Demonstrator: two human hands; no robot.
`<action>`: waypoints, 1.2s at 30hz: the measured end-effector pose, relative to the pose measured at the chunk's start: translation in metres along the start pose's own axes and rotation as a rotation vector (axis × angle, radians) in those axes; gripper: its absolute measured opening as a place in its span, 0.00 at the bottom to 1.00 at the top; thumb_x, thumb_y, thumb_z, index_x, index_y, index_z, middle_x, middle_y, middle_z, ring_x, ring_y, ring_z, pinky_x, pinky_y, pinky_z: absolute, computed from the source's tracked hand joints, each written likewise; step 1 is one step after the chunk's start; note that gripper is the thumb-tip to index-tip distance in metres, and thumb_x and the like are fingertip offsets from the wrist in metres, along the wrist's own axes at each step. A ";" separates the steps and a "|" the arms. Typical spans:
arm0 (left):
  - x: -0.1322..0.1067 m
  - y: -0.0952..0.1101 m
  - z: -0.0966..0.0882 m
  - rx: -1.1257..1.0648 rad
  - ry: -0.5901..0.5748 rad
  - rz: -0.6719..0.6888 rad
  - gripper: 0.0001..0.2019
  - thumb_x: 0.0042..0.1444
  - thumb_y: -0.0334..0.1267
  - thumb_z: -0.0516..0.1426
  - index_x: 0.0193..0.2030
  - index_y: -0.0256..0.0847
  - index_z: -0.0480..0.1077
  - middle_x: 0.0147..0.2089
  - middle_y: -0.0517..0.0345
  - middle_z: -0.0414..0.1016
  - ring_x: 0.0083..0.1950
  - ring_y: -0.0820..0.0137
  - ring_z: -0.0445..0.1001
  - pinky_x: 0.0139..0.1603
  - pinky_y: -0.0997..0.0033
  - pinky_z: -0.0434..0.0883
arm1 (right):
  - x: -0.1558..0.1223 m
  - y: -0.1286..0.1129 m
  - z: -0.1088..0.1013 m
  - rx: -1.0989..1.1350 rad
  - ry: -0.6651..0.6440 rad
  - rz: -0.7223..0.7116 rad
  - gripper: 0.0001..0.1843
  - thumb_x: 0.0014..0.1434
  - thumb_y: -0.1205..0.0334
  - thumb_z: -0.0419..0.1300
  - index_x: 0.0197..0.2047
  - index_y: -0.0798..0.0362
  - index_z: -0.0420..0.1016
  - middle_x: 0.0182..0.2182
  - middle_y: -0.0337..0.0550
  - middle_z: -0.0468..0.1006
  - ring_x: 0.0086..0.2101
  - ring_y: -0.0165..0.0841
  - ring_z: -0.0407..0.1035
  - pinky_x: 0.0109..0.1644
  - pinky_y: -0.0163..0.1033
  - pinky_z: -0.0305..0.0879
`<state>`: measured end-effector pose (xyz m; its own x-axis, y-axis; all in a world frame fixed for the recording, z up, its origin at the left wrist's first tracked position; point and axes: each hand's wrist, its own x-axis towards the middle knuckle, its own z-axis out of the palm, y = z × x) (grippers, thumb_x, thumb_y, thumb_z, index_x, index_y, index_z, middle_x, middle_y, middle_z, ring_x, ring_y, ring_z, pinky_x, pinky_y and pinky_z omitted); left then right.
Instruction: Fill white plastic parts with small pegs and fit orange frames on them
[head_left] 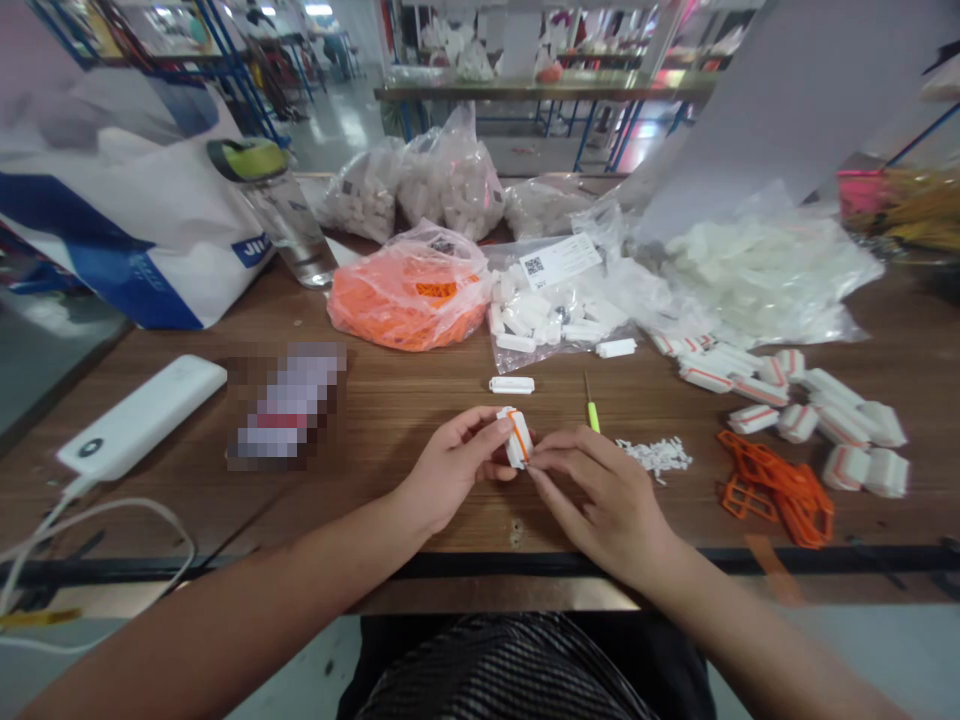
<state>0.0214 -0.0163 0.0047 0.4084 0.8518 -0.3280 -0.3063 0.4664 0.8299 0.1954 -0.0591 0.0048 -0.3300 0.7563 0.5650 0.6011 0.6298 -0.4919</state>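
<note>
My left hand (pixel 450 468) pinches a small white plastic housing (pixel 516 440) with an orange seal ring around it, held just above the wooden table (pixel 390 400). My right hand (pixel 596 490) is closed on the same piece from the right, fingertips on the orange ring. A thin green-handled pick (pixel 592 408) lies just behind my right hand. One loose white housing (pixel 511 384) lies beyond the held piece. A small heap of tiny white bits (pixel 658 455) sits to the right of my right hand.
Orange rings (pixel 780 488) and several ringed white housings (pixel 817 415) lie at right. Bags of orange parts (pixel 409 295) and white parts (pixel 555 310) sit behind. A white power bank (pixel 142 412) with cable, a water bottle (pixel 285 215) and a white-blue bag (pixel 127 230) stand at left.
</note>
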 end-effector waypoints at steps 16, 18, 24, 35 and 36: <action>-0.002 -0.005 0.001 0.049 0.000 0.059 0.15 0.50 0.43 0.66 0.42 0.39 0.73 0.40 0.56 0.77 0.40 0.72 0.74 0.39 0.73 0.73 | -0.002 -0.008 0.007 -0.150 0.043 0.005 0.11 0.58 0.72 0.58 0.45 0.57 0.76 0.33 0.48 0.74 0.33 0.34 0.67 0.35 0.42 0.69; -0.001 -0.005 -0.001 0.057 0.000 0.075 0.15 0.50 0.42 0.66 0.43 0.39 0.73 0.39 0.56 0.77 0.40 0.71 0.74 0.40 0.72 0.73 | -0.002 -0.008 0.007 -0.037 0.040 0.041 0.13 0.58 0.72 0.58 0.47 0.55 0.76 0.34 0.47 0.75 0.34 0.34 0.68 0.37 0.42 0.70; -0.001 -0.008 -0.002 0.102 -0.125 0.087 0.16 0.57 0.43 0.62 0.51 0.41 0.73 0.40 0.54 0.75 0.41 0.69 0.73 0.38 0.72 0.73 | 0.007 0.001 -0.003 0.300 0.160 0.261 0.09 0.59 0.69 0.59 0.40 0.49 0.78 0.32 0.39 0.79 0.31 0.29 0.72 0.35 0.36 0.70; -0.002 0.004 -0.008 0.682 -0.251 0.374 0.16 0.64 0.39 0.53 0.56 0.44 0.73 0.41 0.53 0.76 0.46 0.65 0.71 0.52 0.64 0.66 | 0.012 0.015 -0.014 0.579 -0.025 0.575 0.05 0.54 0.59 0.65 0.30 0.50 0.80 0.25 0.39 0.82 0.26 0.30 0.74 0.32 0.36 0.70; -0.002 0.006 -0.009 0.718 -0.268 0.395 0.16 0.64 0.38 0.53 0.56 0.44 0.73 0.42 0.52 0.76 0.47 0.64 0.72 0.53 0.64 0.66 | 0.012 0.015 -0.014 0.574 -0.019 0.580 0.06 0.54 0.58 0.65 0.29 0.51 0.80 0.25 0.39 0.82 0.25 0.30 0.73 0.31 0.36 0.70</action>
<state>0.0115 -0.0134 0.0061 0.6030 0.7929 0.0878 0.1120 -0.1931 0.9748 0.2109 -0.0432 0.0136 -0.0967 0.9895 0.1072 0.2150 0.1259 -0.9685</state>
